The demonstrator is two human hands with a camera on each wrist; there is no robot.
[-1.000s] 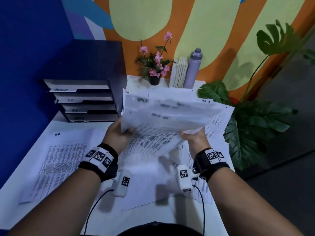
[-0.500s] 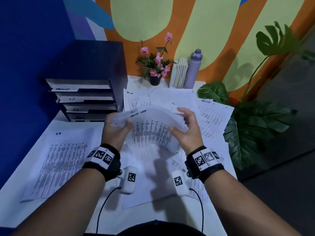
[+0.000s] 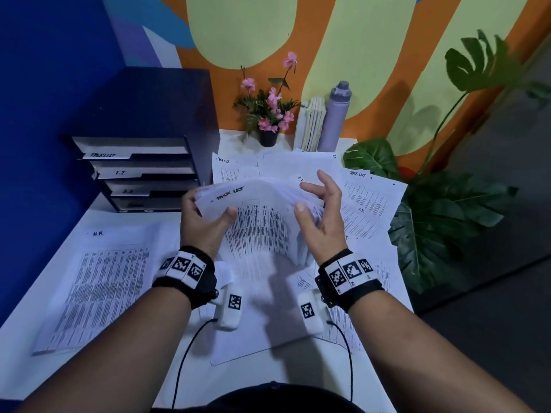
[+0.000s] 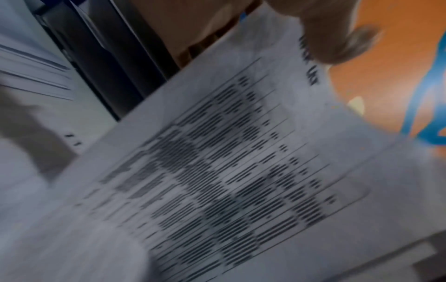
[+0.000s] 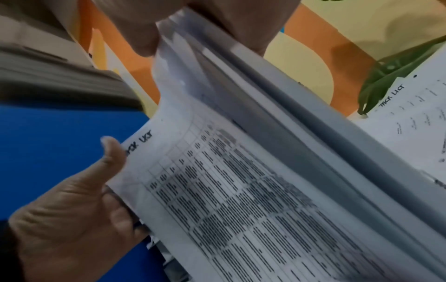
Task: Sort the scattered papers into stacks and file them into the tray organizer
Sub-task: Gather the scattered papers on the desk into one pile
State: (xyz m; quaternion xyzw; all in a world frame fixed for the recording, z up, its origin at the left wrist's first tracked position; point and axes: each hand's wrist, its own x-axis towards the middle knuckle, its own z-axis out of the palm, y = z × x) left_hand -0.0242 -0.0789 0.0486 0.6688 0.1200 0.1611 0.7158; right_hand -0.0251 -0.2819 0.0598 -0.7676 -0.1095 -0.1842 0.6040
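A thick stack of printed sheets headed "TASK LIST" (image 3: 256, 231) stands bowed on its lower edge in the middle of the white table (image 3: 125, 213). My left hand (image 3: 208, 210) grips its left edge, thumb on the front page. My right hand (image 3: 310, 201) pinches the upper right edge, thumb in front and some fingers raised. In the left wrist view the top sheet (image 4: 229, 171) is blurred. The right wrist view shows the stack's layered edge (image 5: 301, 118) and my left hand (image 5: 72, 209). The dark tray organizer (image 3: 134, 174) with labelled trays stands at the back left.
An "HR" pile (image 3: 104, 287) lies at the left. Loose sheets (image 3: 369, 201) fan out to the right and behind the stack. A flower pot (image 3: 268, 135), books (image 3: 311, 123) and a purple bottle (image 3: 335, 117) line the wall. A leafy plant (image 3: 447, 219) crowds the right edge.
The stack, held up loose and fanned a second ago, has come down onto its lower edge and been drawn together. My right hand has shifted up to its top right edge.
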